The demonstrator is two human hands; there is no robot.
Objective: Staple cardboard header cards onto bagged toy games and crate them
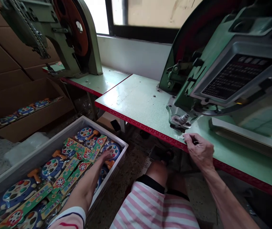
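Striped-sleeved left hand (103, 157) at 7 o'clock, fingers flat on packaged toy cards (78, 159) in white crate (42, 149), right hand (199, 149) at 4 o'clock, fingertips pinched on something too small to identify, table edge (150, 128), below green machine (221, 63) at 2 o'clock

Left hand (105, 156) down in white bin (61, 135), near left, fingers on the packaged toys (78, 152). Right hand (199, 149) at the green table (136, 101) front edge, fingertips pinched on something small, can't tell what, just beside the riveting head (180, 120) of the green press machine (224, 60). Second press (61, 35) far left. Cardboard box (26, 111) with more toys beyond the bin.
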